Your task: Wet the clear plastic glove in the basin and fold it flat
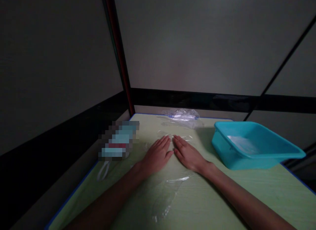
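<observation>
We saw clear plastic film point(178, 180) at the frame's centre, the left hand point(158, 154) and right hand point(187, 155) both flat upon it, grasping nothing. We judged that uneven pressure could crease it, its lower end lying unpinned.

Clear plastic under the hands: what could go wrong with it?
The clear plastic looks thin and has creases, so it might wrinkle more or slide if the left hand and right hand push unevenly. Also, the crumpled plastic sits near the far edge of the table, so a bump might send it over.
</observation>
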### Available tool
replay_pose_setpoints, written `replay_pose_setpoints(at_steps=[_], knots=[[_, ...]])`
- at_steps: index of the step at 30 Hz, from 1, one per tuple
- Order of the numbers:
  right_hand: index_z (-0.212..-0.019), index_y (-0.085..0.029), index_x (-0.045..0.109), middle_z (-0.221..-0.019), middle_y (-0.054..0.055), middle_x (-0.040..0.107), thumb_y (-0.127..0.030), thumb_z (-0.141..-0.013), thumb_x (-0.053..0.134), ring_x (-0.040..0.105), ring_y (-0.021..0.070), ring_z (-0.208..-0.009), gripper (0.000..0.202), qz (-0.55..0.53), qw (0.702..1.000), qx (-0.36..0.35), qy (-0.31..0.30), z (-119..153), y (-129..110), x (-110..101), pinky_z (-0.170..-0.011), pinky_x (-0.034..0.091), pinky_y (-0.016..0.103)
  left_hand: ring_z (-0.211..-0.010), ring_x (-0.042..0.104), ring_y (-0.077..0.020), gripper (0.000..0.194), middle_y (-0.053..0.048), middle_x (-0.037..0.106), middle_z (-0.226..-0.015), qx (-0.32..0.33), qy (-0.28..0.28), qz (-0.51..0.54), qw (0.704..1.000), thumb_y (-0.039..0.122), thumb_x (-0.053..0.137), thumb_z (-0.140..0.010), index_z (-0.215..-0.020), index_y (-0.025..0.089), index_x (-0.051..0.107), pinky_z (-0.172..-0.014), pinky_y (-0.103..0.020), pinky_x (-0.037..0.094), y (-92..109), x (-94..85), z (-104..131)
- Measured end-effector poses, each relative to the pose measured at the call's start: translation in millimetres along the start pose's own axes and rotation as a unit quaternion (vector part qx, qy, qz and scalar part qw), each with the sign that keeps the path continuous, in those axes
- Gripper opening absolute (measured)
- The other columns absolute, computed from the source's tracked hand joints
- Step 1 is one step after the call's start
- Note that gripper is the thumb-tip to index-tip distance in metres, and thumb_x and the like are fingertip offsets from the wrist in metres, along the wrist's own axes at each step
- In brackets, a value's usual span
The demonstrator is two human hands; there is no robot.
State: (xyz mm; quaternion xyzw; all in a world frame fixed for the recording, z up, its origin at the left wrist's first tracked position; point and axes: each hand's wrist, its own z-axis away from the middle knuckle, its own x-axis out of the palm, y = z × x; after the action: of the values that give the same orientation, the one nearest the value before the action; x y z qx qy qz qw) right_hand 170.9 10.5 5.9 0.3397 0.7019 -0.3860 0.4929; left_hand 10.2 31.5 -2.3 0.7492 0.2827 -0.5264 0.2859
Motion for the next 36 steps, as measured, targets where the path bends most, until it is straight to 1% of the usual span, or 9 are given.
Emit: replay_pose_setpoints(at_steps=[8,13,15,17,21,24,27,29,36], knots=[[-0.129,-0.001,0.023,-0.134,0.017,0.019,-0.056,-0.082,0.017,0.014,0.0233,-0.124,0.073,0.043,0.997,0.045,-0.036,7.9,21.7,1.5,-0.101,0.017,0.037,-0.125,0.014,-0.0238,0.064,-0.012,0.021,-0.135,-0.072,-0.042,-0.034,0.996,0.052,0.032,-0.078,-0.126,0.010,0.029,-0.099,-0.038,0.015,-9.4,-0.2,0.8],[-0.129,0.001,0.022,-0.134,0.018,0.018,-0.060,-0.079,0.015,0.013,0.0236,-0.124,0.078,0.038,0.995,0.080,-0.040,12.4,29.2,-1.9,-0.100,0.016,0.037,-0.125,0.010,-0.0251,0.080,-0.016,0.015,-0.136,-0.134,-0.065,0.063,0.987,0.059,0.044,-0.067,-0.126,0.008,0.027,-0.099,-0.037,0.013,-15.6,-5.8,-4.6],[-0.129,0.000,0.022,-0.134,0.018,0.018,-0.060,-0.079,0.015,0.013,0.0236,-0.124,0.078,0.036,0.995,0.084,-0.036,13.4,29.3,-1.4,-0.100,0.017,0.037,-0.125,0.013,-0.0257,0.081,-0.016,0.014,-0.136,-0.193,-0.045,0.161,0.967,0.057,0.051,-0.063,-0.124,0.010,0.030,-0.099,-0.035,0.016,-21.1,-9.2,-11.3],[-0.129,-0.001,0.023,-0.134,0.017,0.019,-0.059,-0.080,0.016,0.014,0.0236,-0.124,0.077,0.034,0.996,0.083,-0.030,13.9,28.4,-0.9,-0.100,0.017,0.038,-0.123,0.020,-0.0251,0.075,-0.014,0.021,-0.135,-0.262,0.006,0.261,0.929,0.051,0.057,-0.062,-0.122,0.013,0.033,-0.097,-0.033,0.021,-28.7,-11.7,-21.8],[-0.128,-0.005,0.028,-0.134,0.016,0.022,-0.053,-0.082,0.022,0.018,0.0243,-0.123,0.067,0.037,0.998,0.058,0.013,14.1,24.7,-5.8,-0.099,0.019,0.040,-0.108,0.044,-0.0247,0.064,-0.017,0.040,-0.123,-0.310,0.042,0.293,0.903,0.036,0.058,-0.069,-0.121,0.009,0.032,-0.087,-0.031,0.035,-45.2,-8.8,-48.1],[-0.125,-0.011,0.035,-0.129,0.012,0.036,-0.041,-0.086,0.027,0.032,0.0204,-0.118,0.049,0.017,0.999,-0.013,0.037,15.3,19.4,-14.9,-0.097,0.024,0.037,-0.097,0.051,-0.0235,0.058,-0.014,0.051,-0.108,-0.318,0.050,0.307,0.895,0.022,0.062,-0.068,-0.118,0.008,0.037,-0.081,-0.031,0.040,-52.1,-0.3,-63.5],[-0.112,-0.016,0.048,-0.113,0.008,0.054,-0.030,-0.087,0.029,0.047,0.0164,-0.104,0.034,-0.001,0.996,-0.081,0.034,17.6,12.0,-22.8,-0.090,0.034,0.031,-0.091,0.052,-0.0195,0.037,-0.009,0.051,-0.104,-0.308,0.054,0.323,0.893,0.025,0.054,-0.077,-0.110,0.012,0.044,-0.076,-0.035,0.043,-54.3,7.5,-71.5],[-0.103,-0.017,0.053,-0.103,0.006,0.059,-0.026,-0.087,0.029,0.052,0.0159,-0.097,0.030,0.006,0.994,-0.108,0.032,18.8,7.5,-25.5,-0.084,0.038,0.029,-0.088,0.053,-0.0177,0.028,-0.007,0.050,-0.105,-0.299,0.053,0.333,0.893,0.028,0.047,-0.082,-0.107,0.014,0.046,-0.074,-0.037,0.044,-55.1,10.2,-73.4],[-0.091,-0.015,0.056,-0.091,0.007,0.062,-0.024,-0.086,0.031,0.056,0.0168,-0.084,0.028,0.044,0.990,-0.108,0.075,21.5,8.6,-30.3,-0.078,0.040,0.029,-0.085,0.054,-0.0172,0.025,-0.007,0.053,-0.101,-0.254,0.071,0.349,0.899,0.025,0.048,-0.080,-0.102,0.012,0.050,-0.072,-0.035,0.045,-53.2,-0.4,-65.8]])
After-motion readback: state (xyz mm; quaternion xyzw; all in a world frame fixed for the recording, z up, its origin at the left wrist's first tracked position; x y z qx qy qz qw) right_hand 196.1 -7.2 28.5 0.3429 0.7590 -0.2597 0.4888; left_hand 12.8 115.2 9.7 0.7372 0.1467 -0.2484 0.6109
